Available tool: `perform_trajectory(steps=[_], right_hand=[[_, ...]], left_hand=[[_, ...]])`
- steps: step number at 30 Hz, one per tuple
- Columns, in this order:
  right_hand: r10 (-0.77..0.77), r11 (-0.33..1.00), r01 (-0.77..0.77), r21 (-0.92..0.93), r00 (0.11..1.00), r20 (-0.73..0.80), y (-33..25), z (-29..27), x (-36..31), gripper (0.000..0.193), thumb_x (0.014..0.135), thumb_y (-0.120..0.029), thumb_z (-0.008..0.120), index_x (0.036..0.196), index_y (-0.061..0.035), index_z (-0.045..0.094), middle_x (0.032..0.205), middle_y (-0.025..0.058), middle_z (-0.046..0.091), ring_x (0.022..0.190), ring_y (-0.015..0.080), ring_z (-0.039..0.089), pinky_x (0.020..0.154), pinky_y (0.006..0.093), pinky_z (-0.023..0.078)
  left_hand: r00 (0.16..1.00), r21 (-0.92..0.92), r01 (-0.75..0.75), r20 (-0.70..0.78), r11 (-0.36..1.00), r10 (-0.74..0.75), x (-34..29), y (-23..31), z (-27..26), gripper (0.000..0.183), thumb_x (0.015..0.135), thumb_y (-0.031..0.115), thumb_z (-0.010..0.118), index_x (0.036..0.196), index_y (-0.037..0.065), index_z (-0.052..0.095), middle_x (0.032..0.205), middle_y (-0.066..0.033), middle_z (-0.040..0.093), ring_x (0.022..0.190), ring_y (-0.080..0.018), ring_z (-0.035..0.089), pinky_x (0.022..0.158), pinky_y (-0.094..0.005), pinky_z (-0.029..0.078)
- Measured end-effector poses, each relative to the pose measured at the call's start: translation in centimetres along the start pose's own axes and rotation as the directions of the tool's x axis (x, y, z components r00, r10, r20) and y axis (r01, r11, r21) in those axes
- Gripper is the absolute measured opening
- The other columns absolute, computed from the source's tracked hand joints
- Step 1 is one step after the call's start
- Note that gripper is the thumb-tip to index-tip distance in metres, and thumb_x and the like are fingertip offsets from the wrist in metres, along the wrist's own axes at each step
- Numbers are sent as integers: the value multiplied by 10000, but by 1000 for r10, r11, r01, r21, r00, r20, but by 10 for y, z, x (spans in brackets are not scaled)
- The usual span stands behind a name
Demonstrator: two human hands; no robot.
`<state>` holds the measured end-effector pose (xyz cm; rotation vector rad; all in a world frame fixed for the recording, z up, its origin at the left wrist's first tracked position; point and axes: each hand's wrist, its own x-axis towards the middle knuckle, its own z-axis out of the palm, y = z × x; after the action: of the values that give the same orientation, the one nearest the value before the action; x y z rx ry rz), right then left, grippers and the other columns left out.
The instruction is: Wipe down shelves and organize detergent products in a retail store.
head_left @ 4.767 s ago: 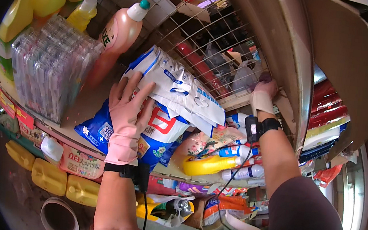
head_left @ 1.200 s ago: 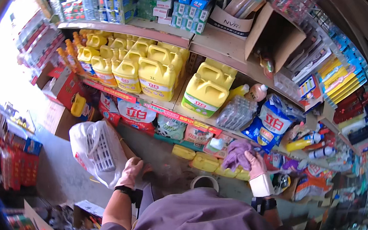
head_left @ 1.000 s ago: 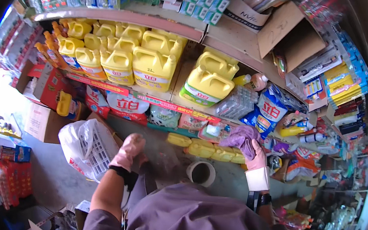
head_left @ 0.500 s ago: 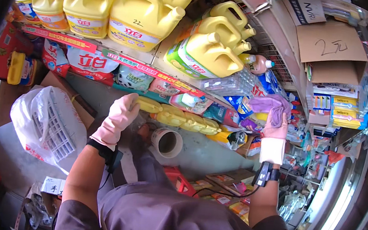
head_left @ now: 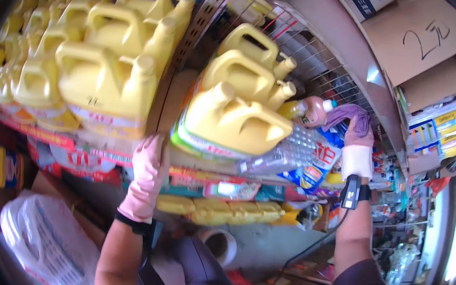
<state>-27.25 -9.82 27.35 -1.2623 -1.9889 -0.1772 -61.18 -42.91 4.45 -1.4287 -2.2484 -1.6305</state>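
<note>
My left hand (head_left: 146, 169), in a pale pink glove, reaches up to the shelf's front edge. Its fingers are stretched out and hold nothing that I can see. Just above them stands a large yellow detergent jug (head_left: 98, 84). To their right, more yellow jugs (head_left: 230, 123) lean tilted on the shelf. My right hand (head_left: 360, 144), gloved too, is closed on a purple cloth (head_left: 350, 119) at shelf height. Beside the cloth are a pink bottle with a blue cap (head_left: 318, 109) and a blue detergent bag (head_left: 321, 160).
Clear plastic packs (head_left: 280, 154) lie right of the tilted jugs. A wire mesh (head_left: 328, 64) backs the shelf. An open cardboard box (head_left: 422, 41) sits upper right. Below are a row of yellow bottles (head_left: 222, 210), a bucket (head_left: 221, 244) and a white plastic bag (head_left: 51, 240).
The view has shifted nearer the shelf. My left hand has moved up to the shelf edge beside the jugs. My right hand, still holding the purple cloth, is now beside the pink bottle.
</note>
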Motion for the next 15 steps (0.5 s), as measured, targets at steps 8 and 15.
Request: perform_trajectory(steps=[8, 15], right_hand=[[-39, 982, 12, -186, 989, -140, -21, 37, 32, 476, 895, -275, 613, 1250, 28, 523, 1168, 277, 585, 1106, 408, 562, 949, 421, 462], [-264, 908, 249, -337, 965, 2, -96, 49, 57, 356, 850, -98, 571, 1196, -14, 561, 1092, 280, 599, 1042, 436, 564, 879, 436, 477]], left_hand=[[965, 224, -236, -60, 945, 255, -10, -22, 35, 388, 808, 75, 514, 1155, -96, 545, 1031, -266, 612, 929, -399, 591, 852, -462, 440], [936, 225, -305, -107, 926, 334, -13, -35, 40, 359, 806, 32, 516, 1133, -113, 539, 981, -274, 621, 876, -413, 602, 830, -466, 458]])
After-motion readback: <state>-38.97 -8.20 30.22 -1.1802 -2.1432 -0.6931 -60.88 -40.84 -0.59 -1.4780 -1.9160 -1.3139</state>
